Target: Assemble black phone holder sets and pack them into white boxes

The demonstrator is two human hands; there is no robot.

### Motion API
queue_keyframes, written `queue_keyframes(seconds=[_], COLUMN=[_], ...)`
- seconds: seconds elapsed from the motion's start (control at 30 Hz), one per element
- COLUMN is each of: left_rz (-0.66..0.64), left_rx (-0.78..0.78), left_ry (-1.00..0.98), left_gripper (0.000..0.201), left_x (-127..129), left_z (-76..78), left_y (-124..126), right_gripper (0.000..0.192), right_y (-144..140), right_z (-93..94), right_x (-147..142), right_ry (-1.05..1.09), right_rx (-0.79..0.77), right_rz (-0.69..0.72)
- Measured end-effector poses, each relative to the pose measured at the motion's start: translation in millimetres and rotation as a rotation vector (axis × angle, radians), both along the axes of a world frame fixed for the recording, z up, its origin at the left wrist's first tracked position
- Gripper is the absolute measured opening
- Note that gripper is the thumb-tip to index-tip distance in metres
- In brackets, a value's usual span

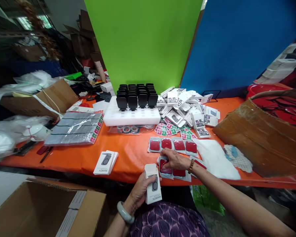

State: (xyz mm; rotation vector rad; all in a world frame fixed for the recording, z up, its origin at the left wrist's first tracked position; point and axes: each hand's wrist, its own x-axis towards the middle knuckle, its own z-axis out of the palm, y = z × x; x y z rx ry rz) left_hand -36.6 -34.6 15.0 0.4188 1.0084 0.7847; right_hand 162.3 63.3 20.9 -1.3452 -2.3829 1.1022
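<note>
Meanwhile, a small white box [153, 184] is being gripped by the left hand [140, 191], just before the orange table [128, 154]; a red pad packet [165, 166] is being pinched by the right hand [174, 159] at its edge, more packets [172, 144] and black holders [136, 95] lying unpacked.

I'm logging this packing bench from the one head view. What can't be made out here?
- Pads under the right hand: the hand covers part of the red pad packets.
- White box in the left hand: small print too tiny to read.
- Brown cardboard box: cut off by the bottom edge.
- Woven basket: contents hidden by its wall.
</note>
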Motion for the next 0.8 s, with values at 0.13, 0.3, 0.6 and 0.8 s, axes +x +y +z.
queue_keyframes(seconds=[0.13,0.3,0.6,0.8], left_rz=[0.001,-0.223,-0.350,-0.268], left_rx=[0.080,0.184,0.184,0.074], left_ry=[0.042,0.068,-0.075,-0.096], left_gripper=[0.049,0.048,0.076,0.052], left_x=[2,17,55,33], left_z=[7.5,13.8,-1.6,9.5], left_y=[4,1,18,15], right_gripper=[0.028,0.032,0.040,0.045], right_y=[7,11,9,10], right_z=[-6.0,-13.6,-20.5,19.4], right_x=[11,16,5,12], right_ry=[0.250,0.589,0.867,1.051], right_rx=[-0.175,-0.261,-0.191,-0.368], right_rz=[-0.052,-0.229,-0.487,-0.629])
